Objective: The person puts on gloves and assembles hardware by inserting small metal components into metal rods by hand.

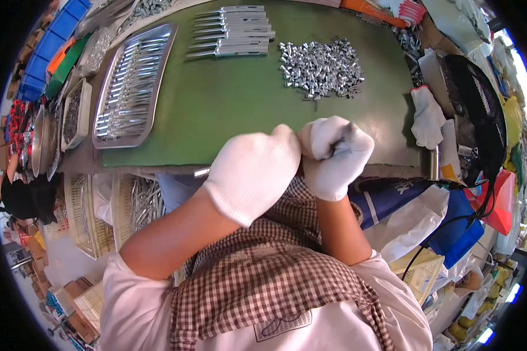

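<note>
Both hands wear white knit gloves and meet at the table's near edge. My left hand is closed with its back turned up. From under its wrist side pokes the end of a shiny metal rod; the rest of it is hidden by the glove. My right hand touches the left one, its fingers curled in a pinch; what they hold is hidden. Beyond the hands lies a heap of small silver metal sleeves. Slotted metal handles with thin shafts lie in a stacked row farther left.
A metal tray of slender metal parts stands at the left on the green tabletop. At the right edge lie a spare white glove and a black mesh item. Plastic baskets sit below the table.
</note>
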A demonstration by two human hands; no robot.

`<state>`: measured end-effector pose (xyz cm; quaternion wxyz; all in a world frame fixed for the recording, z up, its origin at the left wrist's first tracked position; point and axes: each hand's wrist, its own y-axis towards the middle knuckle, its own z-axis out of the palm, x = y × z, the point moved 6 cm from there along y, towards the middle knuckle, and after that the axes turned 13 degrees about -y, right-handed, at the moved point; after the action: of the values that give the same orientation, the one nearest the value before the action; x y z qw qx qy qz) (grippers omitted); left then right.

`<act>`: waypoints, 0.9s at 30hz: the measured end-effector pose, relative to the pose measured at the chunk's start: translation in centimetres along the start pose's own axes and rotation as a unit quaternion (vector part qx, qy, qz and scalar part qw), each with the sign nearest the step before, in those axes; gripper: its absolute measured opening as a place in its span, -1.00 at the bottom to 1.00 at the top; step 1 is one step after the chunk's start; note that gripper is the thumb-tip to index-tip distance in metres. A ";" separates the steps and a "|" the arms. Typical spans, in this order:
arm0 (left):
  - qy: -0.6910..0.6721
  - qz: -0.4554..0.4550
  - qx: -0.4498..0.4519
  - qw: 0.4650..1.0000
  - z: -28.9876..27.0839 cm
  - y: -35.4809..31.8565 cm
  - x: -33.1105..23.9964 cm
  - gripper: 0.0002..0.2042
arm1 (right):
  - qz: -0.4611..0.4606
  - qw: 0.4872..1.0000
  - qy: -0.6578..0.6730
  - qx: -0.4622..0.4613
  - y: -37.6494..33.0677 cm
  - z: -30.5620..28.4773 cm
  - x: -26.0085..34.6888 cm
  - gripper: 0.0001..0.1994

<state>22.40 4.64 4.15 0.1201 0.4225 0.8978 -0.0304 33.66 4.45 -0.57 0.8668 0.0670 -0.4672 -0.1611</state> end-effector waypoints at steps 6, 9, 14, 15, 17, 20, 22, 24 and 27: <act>-0.096 -0.047 -0.057 0.993 -0.3 -2.3 1.8 -0.71 | 0.016 0.996 0.089 -0.018 0.4 -0.2 0.1 -0.45; -0.084 -0.148 -0.149 0.974 -2.6 -9.8 4.3 -0.77 | 0.054 0.995 -0.013 -0.079 -0.4 -2.2 1.1 -0.73; 0.072 -0.437 0.043 0.895 -1.8 -30.2 11.5 -0.64 | 0.055 0.955 -0.254 -0.144 -1.7 -4.5 3.6 -0.70; 0.074 -0.440 0.040 0.894 -2.3 -30.2 11.6 -0.64 | 0.054 0.956 -0.251 -0.140 -1.4 -3.5 3.6 -0.70; 0.043 -0.375 -0.076 0.923 -4.1 -27.4 10.8 -0.65 | 0.055 0.970 -0.197 -0.132 -1.0 -1.9 3.8 -0.68; -0.028 -0.217 -0.148 0.964 -5.1 -15.5 8.5 -0.70 | 0.082 0.956 -0.247 -0.134 -1.0 -2.9 3.4 -0.67; -0.041 -0.058 -0.192 0.979 -5.4 -7.3 7.6 -0.68 | 0.099 0.950 -0.257 -0.146 -1.1 -3.5 3.7 -0.69; -0.045 0.018 -0.219 0.974 -5.0 -0.7 8.6 -0.67 | 0.143 0.934 -0.300 -0.130 -1.1 -3.5 3.1 -0.73; -0.067 -0.035 -0.190 0.979 -3.7 4.6 12.3 -0.70 | 0.130 0.939 -0.292 -0.124 -1.2 -2.4 3.2 -0.77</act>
<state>17.65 17.43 4.99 0.2571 0.3568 0.8915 0.1086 37.00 2.12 0.30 0.7072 -0.1524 -0.6806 -0.1157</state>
